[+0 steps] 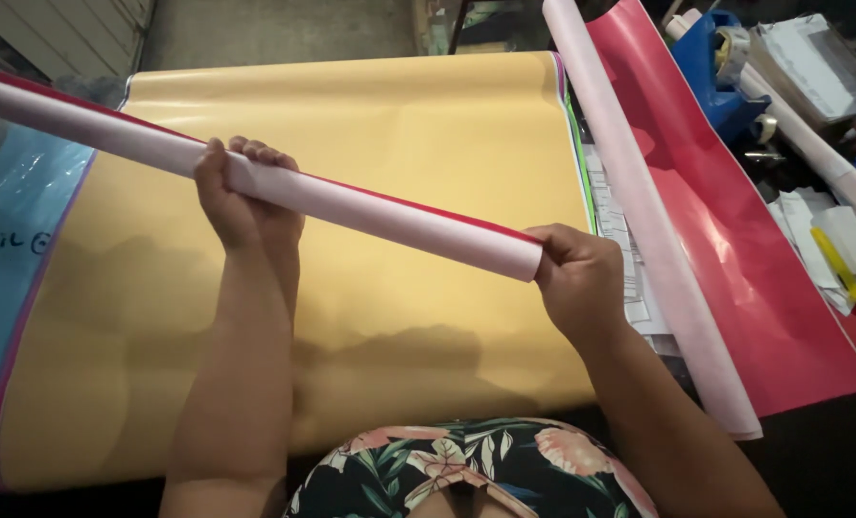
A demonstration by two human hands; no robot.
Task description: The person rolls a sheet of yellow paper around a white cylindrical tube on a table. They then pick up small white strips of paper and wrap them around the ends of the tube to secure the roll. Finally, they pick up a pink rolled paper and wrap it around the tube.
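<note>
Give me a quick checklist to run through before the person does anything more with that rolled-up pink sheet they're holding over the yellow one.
1. Left hand wrapped around the pink roll: ok, fingers curl over its top.
2. Right hand holding the roll's near end: ok, it grips the end.
3. Roll evenly tight along its length: cannot tell; a red edge shows along the top and the far end runs out of view.
4. Yellow sheet lying flat underneath: ok, no creases show.
5. Red sheet, partly rolled, clear of the hands: ok, it lies apart at the right.
6. Clutter at the right away from the roll: ok.
</note>
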